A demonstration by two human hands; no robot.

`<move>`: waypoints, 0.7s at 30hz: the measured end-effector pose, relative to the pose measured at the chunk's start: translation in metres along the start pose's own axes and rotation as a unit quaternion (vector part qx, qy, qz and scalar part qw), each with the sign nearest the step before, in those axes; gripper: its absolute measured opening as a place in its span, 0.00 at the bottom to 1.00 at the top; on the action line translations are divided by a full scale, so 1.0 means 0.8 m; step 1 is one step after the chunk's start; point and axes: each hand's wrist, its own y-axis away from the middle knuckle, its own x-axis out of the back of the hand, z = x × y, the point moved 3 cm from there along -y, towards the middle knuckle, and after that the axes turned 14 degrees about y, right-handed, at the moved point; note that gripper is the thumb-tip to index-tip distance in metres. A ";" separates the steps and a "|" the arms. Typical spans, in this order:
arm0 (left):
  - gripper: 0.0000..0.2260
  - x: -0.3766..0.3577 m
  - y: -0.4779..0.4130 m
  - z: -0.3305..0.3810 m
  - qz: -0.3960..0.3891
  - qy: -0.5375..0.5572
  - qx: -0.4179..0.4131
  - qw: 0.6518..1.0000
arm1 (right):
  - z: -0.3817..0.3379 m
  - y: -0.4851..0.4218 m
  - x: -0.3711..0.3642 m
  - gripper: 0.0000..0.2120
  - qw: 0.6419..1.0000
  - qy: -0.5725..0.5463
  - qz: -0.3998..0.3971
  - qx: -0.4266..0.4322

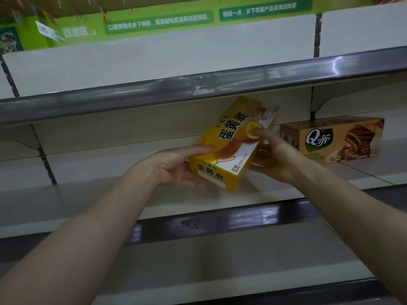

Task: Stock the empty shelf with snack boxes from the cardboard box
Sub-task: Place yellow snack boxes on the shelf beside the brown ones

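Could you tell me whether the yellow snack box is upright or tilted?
Tilted: left hand and right hand hold the yellow snack box at a slant.

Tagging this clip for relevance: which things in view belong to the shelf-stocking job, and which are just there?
Job: yellow snack box, held by left hand and right hand; brown snack box resting on the middle shelf.
Just there: green banner; upper shelf; lower shelf.

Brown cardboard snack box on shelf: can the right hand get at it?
Probably yes: nothing stands before the brown cardboard snack box, but the right hand grips a yellow cardboard snack box.
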 end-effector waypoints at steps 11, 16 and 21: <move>0.29 0.022 -0.045 0.026 0.156 -0.070 -0.185 0.968 | 0.009 -0.043 0.050 0.28 0.951 0.284 0.123 -0.027; 0.32 0.019 -0.075 0.015 0.154 -0.201 -0.166 0.953 | 0.004 -0.055 0.046 0.39 0.886 0.446 0.116 0.046; 0.49 0.001 -0.102 0.017 0.180 -0.340 -0.185 0.904 | 0.000 -0.078 0.035 0.39 0.791 0.591 0.125 0.099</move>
